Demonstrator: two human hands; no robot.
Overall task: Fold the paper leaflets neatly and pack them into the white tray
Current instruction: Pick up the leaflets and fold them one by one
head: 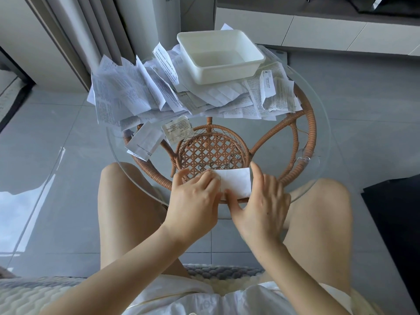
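Standing on a grey tiled floor was one round clear glass worktop on a woven brown rattan base, seen from above by a seated person whose bare knees flanked its near edge.

Across the far half of the worktop lay one heap of white printed paper leaflets, unfolded, creased and overlapping, too many and too tangled to count. Their faces carried dense small print that was too fine to read.

One white rectangular plastic tray sat on top of the heap at the far side, upright, with no leaflet inside it.

Both hands worked at the near edge of the worktop, close together. The left hand lay palm down over the left end of one folded white paper leaflet, its fingers bent over the paper and its thumb at the far edge. The right hand pinched the same leaflet, thumb at the near edge and forefinger raised along the right edge. The leaflet lay flat on the glass between them, its upper face blank.

Two smaller leaflets lay apart from the heap, left of centre: a folded blank-faced leaflet and, just beside it, a crumpled printed leaflet.
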